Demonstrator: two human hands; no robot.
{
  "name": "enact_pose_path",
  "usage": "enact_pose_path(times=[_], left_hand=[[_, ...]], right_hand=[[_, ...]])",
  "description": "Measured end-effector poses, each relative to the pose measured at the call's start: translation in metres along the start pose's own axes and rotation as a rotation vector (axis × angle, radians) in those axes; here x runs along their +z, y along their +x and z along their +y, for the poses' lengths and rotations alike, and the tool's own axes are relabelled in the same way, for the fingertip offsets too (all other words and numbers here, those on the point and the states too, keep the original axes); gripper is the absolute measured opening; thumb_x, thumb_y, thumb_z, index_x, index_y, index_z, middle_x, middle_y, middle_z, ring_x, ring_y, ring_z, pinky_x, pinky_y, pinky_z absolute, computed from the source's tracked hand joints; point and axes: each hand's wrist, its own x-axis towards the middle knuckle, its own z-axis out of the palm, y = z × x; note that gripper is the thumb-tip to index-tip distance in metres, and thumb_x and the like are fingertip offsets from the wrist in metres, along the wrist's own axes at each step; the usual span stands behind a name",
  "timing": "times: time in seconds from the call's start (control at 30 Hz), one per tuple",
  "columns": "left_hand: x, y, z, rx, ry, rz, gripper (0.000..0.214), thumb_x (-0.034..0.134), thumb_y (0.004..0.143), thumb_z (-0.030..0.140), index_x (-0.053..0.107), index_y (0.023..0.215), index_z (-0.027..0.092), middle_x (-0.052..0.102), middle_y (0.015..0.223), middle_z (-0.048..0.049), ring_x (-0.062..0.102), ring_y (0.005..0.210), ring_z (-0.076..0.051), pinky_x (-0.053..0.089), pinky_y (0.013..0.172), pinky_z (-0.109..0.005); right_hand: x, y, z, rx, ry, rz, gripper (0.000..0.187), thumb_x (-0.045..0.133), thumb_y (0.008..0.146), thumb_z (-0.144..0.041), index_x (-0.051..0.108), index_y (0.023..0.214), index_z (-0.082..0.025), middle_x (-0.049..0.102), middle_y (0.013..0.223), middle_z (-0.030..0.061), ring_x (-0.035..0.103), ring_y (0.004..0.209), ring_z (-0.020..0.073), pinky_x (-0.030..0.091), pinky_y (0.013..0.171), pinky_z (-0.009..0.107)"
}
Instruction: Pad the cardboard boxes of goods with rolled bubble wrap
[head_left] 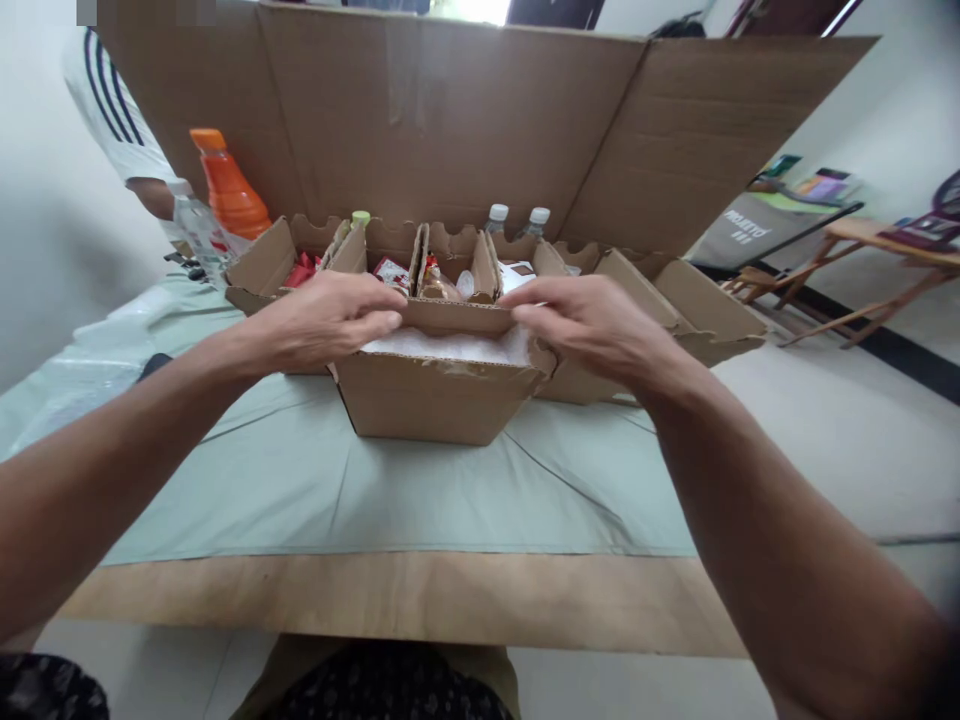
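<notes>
A small open cardboard box [435,405] stands on the cloth in front of me, with bubble wrap [450,345] inside it. Along the box's far side runs a strip of cardboard [457,317], which looks like a raised wall or flap; whether it belongs to this box or the one behind, I cannot tell. My left hand [330,315] pinches this strip at its left end, thumb and fingers closed together. At the right end my right hand [589,320] grips it the same way. Both fingertips partly hide the cardboard edge.
Behind is a row of open cardboard bins [630,280] holding packets and bottles. A tall cardboard panel [465,120] stands at the back. An orange bottle [232,190] and a clear bottle [196,225] are at left, near another person's arm [150,195]. A wooden stool [847,250] is at right.
</notes>
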Motion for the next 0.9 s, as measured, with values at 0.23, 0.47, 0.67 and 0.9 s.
enact_pose_path(times=[0.23,0.47,0.67,0.9], left_hand=[[0.037,-0.110,-0.044,-0.275,-0.314,0.289,0.071,0.077,0.081,0.049,0.060,0.142,0.017,0.071,0.134,-0.0138,0.069,0.119,-0.031,0.055,0.109,-0.054],[0.106,-0.093,-0.055,-0.324,-0.626,0.230,0.098,0.082,0.074,0.056,0.043,0.155,0.016,0.061,0.149,-0.0192,0.058,0.139,-0.037,0.043,0.121,-0.059],[0.104,-0.230,0.000,-0.465,-0.478,0.267,0.085,0.080,0.087,0.044,0.041,0.160,0.028,0.049,0.163,-0.0117,0.043,0.154,-0.034,0.032,0.130,-0.054],[0.058,-0.199,-0.018,-0.547,-0.283,0.465,0.088,0.084,0.077,0.050,0.049,0.152,0.020,0.070,0.133,-0.0137,0.066,0.129,-0.039,0.053,0.113,-0.058]], right_hand=[[0.071,-0.085,0.040,0.253,0.535,0.283,0.056,0.076,0.085,-0.055,0.066,0.130,-0.022,0.074,0.127,0.0123,0.072,0.112,0.0281,0.058,0.098,0.050],[0.141,-0.076,0.028,0.287,0.622,0.340,0.078,0.065,0.086,-0.073,0.058,0.140,-0.017,0.067,0.141,0.0190,0.062,0.132,0.0367,0.045,0.115,0.059],[0.135,-0.191,-0.013,0.301,0.481,0.431,0.063,0.067,0.093,-0.057,0.059,0.146,-0.024,0.064,0.147,0.0149,0.056,0.140,0.0390,0.047,0.115,0.059],[0.140,-0.122,-0.052,0.205,0.703,0.310,0.074,0.068,0.089,-0.065,0.056,0.148,-0.021,0.069,0.139,0.0155,0.066,0.125,0.0352,0.054,0.106,0.054]])
